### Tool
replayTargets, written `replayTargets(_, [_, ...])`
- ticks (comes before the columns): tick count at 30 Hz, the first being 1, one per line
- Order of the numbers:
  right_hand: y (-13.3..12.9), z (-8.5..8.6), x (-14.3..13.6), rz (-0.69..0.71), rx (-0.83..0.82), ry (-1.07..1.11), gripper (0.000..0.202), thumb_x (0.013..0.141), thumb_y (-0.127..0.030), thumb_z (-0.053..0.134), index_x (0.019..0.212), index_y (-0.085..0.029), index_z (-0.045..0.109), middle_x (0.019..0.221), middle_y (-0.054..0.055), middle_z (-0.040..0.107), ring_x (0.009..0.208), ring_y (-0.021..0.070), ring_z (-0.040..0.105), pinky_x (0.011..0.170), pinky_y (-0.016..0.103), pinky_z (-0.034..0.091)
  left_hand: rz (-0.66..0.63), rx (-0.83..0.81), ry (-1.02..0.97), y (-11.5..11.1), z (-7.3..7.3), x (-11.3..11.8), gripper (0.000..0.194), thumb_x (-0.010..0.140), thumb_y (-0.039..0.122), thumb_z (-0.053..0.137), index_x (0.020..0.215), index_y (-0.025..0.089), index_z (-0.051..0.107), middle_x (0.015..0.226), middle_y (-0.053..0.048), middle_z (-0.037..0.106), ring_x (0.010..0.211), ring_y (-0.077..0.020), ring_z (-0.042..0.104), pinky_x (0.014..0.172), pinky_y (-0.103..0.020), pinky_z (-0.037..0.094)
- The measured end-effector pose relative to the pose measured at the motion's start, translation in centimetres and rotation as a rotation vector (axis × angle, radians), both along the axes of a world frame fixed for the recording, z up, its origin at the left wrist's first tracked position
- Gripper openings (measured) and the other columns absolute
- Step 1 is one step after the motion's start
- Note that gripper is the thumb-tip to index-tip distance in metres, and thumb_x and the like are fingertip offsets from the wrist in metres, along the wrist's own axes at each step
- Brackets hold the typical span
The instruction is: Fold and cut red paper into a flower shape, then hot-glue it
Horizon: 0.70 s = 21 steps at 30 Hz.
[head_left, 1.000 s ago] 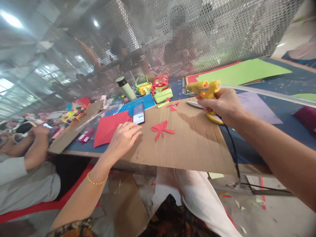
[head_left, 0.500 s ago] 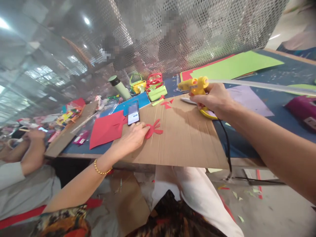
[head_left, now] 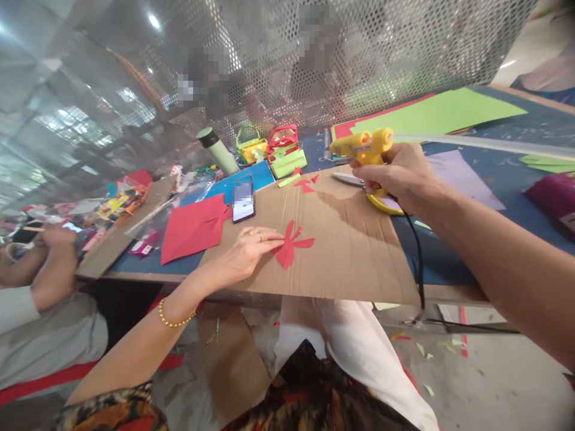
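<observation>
My left hand (head_left: 252,248) rests low over a cardboard sheet, its fingertips pinched on the left edge of a red paper cut-out (head_left: 291,244). The cut-out has several petal-like lobes and lies on the cardboard (head_left: 341,257). My right hand (head_left: 404,170) grips a yellow hot glue gun (head_left: 359,143) by its handle, nozzle pointing left, above the cardboard's back right. A small orange light glows on the gun. Beneath that hand lie scissors (head_left: 381,205) with yellow handles, partly hidden.
A phone (head_left: 243,200) and red paper (head_left: 193,230) lie to the left. Behind stand a green bottle (head_left: 218,149) and small paper bags (head_left: 287,158). Red scraps (head_left: 306,184) dot the cardboard. The glue gun's black cord (head_left: 418,257) hangs over the front edge. A co-worker's hands (head_left: 58,234) are far left.
The red cut-out has turned and shifted slightly right, showing more of its lobes. My left hand moved right with it. The glue gun moved slightly up and right.
</observation>
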State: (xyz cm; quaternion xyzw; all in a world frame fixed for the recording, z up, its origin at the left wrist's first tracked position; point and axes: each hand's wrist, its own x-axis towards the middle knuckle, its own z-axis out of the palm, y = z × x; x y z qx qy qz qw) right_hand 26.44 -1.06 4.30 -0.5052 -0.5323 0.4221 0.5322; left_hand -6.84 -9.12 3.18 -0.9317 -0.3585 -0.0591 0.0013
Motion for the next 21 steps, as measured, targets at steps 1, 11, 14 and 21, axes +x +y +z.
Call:
replayTargets(1, [0.0, 0.0, 0.0, 0.001, -0.005, 0.0, 0.021, 0.075, 0.0, 0.069, 0.062, -0.015, 0.067, 0.046, -0.004, 0.053, 0.045, 0.0078, 0.046, 0.047, 0.025, 0.028, 0.003, 0.01, 0.003, -0.4, -0.5, 0.2, 0.051, 0.101, 0.002, 0.036, 0.134, 0.017, 0.071, 0.136, -0.016, 0.072, 0.128, -0.0258, 0.065, 0.106, -0.05, 0.052])
replayTargets(11, [-0.8, -0.4, -0.4, 0.037, -0.064, 0.013, 0.006, 0.073, -0.008, 0.073, 0.071, -0.014, 0.073, 0.052, -0.002, 0.057, 0.048, 0.0089, 0.048, 0.049, 0.023, 0.032, 0.121, 0.136, 0.025, 0.2, -3.2, 3.8, 0.053, 0.099, 0.003, 0.039, 0.145, 0.012, 0.062, 0.12, -0.018, 0.067, 0.112, -0.0293, 0.062, 0.092, -0.048, 0.055])
replayTargets(14, [-1.2, -0.4, -0.4, 0.05, -0.077, -0.008, 0.006, 0.071, -0.01, 0.074, 0.068, -0.015, 0.071, 0.052, -0.001, 0.057, 0.049, 0.0095, 0.049, 0.05, 0.024, 0.033, 0.132, 0.102, -0.125, 0.6, -2.4, 3.5, 0.046, 0.103, 0.009, 0.041, 0.144, 0.013, 0.062, 0.117, -0.016, 0.069, 0.11, -0.0256, 0.064, 0.095, -0.046, 0.055])
replayTargets(21, [-1.1, -0.5, -0.5, 0.037, -0.076, -0.017, 0.007, 0.064, -0.016, 0.077, 0.071, -0.015, 0.073, 0.053, -0.002, 0.057, 0.048, 0.0098, 0.047, 0.047, 0.025, 0.033, 0.019, 0.042, -0.15, -1.6, -0.5, 1.5, 0.031, 0.109, 0.022, 0.05, 0.129, 0.019, 0.072, 0.137, -0.014, 0.073, 0.134, -0.0283, 0.062, 0.11, -0.05, 0.048])
